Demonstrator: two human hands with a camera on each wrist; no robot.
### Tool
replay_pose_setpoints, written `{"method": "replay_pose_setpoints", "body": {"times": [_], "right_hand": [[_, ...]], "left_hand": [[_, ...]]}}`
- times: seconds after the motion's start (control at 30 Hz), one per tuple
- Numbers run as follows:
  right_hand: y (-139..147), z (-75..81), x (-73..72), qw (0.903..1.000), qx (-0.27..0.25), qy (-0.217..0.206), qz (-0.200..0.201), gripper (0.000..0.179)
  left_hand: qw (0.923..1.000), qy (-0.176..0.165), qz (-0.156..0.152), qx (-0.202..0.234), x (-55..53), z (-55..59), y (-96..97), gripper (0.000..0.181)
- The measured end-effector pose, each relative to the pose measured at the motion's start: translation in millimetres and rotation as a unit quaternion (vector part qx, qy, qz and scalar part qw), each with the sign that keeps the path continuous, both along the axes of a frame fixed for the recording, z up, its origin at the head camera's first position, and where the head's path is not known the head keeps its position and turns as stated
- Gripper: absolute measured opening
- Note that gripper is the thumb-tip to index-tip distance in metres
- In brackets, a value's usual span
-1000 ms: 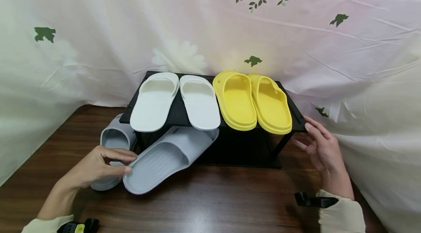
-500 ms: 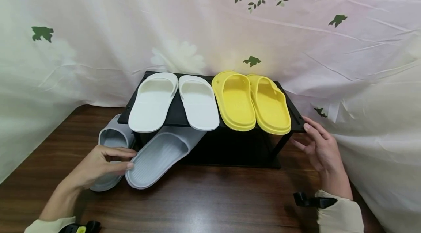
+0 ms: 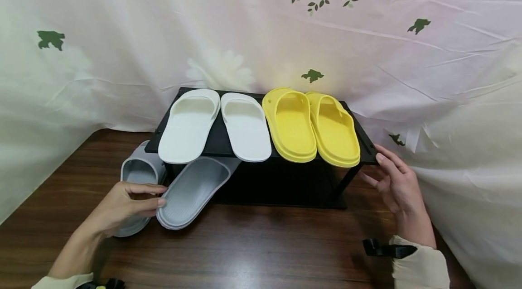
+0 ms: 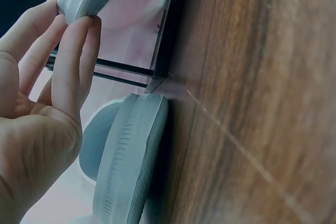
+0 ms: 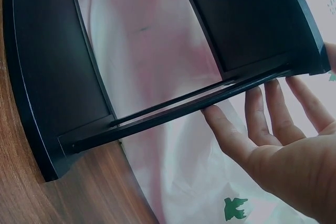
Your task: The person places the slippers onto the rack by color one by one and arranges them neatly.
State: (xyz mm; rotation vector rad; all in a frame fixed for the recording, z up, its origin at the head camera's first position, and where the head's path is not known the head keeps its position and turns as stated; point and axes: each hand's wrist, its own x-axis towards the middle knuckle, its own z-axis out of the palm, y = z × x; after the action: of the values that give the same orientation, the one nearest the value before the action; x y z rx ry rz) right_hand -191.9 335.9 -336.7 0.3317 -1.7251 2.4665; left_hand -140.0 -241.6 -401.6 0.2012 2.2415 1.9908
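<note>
My left hand [image 3: 122,205] pinches the heel end of a grey slipper [image 3: 189,191] between thumb and fingers. This slipper slants, its toe hidden beneath the top shelf of a black two-tier shoe rack [image 3: 285,182]. Another grey slipper [image 3: 140,171] lies on the table left of the rack, partly behind my left hand; the left wrist view shows the side of that slipper [image 4: 128,156]. At the rack's right end, my right hand [image 3: 401,185] touches the outer side with extended fingers. In the right wrist view its fingertips [image 5: 212,114] meet the end bar.
On the top shelf sit a pair of white slippers [image 3: 190,128] at left and a pair of yellow clogs [image 3: 291,128] at right. Brown wooden table [image 3: 265,252] lies in front. A patterned pale curtain [image 3: 142,21] hangs behind and at both sides.
The held grey slipper has turned to point more straight back. Its toe has shifted left under the top shelf and its heel has risen slightly in view. The right hand keeps its place.
</note>
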Motion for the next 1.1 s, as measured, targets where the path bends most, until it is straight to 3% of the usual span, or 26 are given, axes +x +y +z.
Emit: {"method": "replay_pose_setpoints", "body": {"times": [0.33, 0.63, 0.87, 1.1], "right_hand": [[0, 0.5, -0.1, 1.0000, -0.005, 0.001, 0.002, 0.032], [-2, 0.6, 0.6, 1.0000, 0.003, -0.007, -0.007, 0.031], [-2, 0.5, 0.3, 1.0000, 0.003, -0.005, -0.007, 0.031], [-2, 0.8, -0.4, 1.0000, -0.002, -0.003, -0.004, 0.031]], "left_hand": [[0.9992, -0.022, 0.030, -0.012, 4.5, -2.1, 7.0, 0.041], [0.9929, -0.050, 0.107, 0.003, 5.0, -5.2, 17.4, 0.041], [0.9898, -0.043, 0.129, 0.044, 4.1, -7.5, 22.1, 0.028], [0.9877, -0.039, 0.145, 0.044, 2.4, -10.4, 29.3, 0.039]]}}
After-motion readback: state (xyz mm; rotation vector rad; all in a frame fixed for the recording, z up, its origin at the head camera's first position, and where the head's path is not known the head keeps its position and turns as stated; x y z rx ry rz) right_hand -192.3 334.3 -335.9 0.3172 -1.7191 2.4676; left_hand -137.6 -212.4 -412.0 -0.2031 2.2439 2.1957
